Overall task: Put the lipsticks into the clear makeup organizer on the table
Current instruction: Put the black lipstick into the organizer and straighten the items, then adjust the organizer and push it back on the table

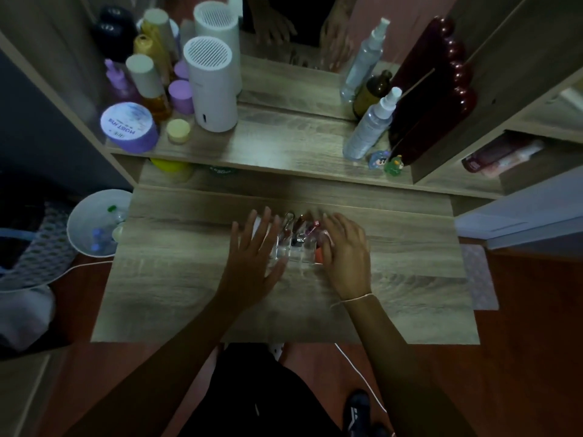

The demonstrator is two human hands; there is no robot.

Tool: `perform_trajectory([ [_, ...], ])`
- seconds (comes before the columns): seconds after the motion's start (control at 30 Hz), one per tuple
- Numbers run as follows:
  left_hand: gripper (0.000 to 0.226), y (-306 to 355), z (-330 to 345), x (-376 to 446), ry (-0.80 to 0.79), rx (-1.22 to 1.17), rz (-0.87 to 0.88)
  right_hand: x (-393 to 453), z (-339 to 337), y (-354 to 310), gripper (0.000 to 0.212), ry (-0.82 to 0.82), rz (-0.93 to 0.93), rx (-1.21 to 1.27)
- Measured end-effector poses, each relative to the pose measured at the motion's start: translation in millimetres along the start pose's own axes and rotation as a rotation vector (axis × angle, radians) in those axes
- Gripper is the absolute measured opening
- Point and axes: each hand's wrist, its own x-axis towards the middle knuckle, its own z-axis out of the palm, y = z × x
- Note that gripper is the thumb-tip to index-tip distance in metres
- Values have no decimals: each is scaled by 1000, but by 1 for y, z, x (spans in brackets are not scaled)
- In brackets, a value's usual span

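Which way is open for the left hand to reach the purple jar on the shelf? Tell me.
Probably yes: the left hand is spread and empty beside the organizer, and bare table lies between it and the purple jar.

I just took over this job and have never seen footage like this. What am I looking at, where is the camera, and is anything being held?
There is no machine here: a person works with bare hands, and the one picture comes from a camera on their head, looking forward and down. The arms reach up from the bottom edge.

On the wooden table stands the clear organizer, with several lipsticks already standing in it. The left hand, fingers spread, is at its left side. The right hand curls at its right side, next to something orange; whether the hand grips it is too blurred to tell.

On the shelf behind stand bottles, jars and a white cylinder, none part of the job. A mirror at the back reflects the hands.
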Motion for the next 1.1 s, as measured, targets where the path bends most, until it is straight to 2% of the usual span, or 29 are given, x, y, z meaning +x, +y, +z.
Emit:
perform_trajectory([
  [0.1, 69, -9, -3, -8, -6, -54, -149, -11, -5, 11, 37, 77, 65, 74],
  [0.23, 65, -26, -10, -22, 11, -244, -354, -37, -5, 43, 32, 145, 213, 232],
  [0.37, 36, -42, -10, -23, 153, -338, -513, -50, 4, 69, 23, 196, 630, 581],
  [0.43, 27, -47, -8, -18, 181, -353, -567, -48, 12, 82, 20, 122, 782, 652],
  [0.53, 23, -49, -7, -9, 115, -356, -556, -42, 20, 89, 23, 1, 818, 790],
  [0.6, 25, -48, -5, -5, 44, -307, -486, -37, 23, 86, 25, -41, 837, 905],
  [0.7, 34, -44, -3, -5, -27, -244, -380, -29, 28, 80, 18, -92, 811, 937],
  [1.1, 29, -40, -3, -12, -3, -303, -321, -29, 32, 84, 23, -123, 795, 1003],
])
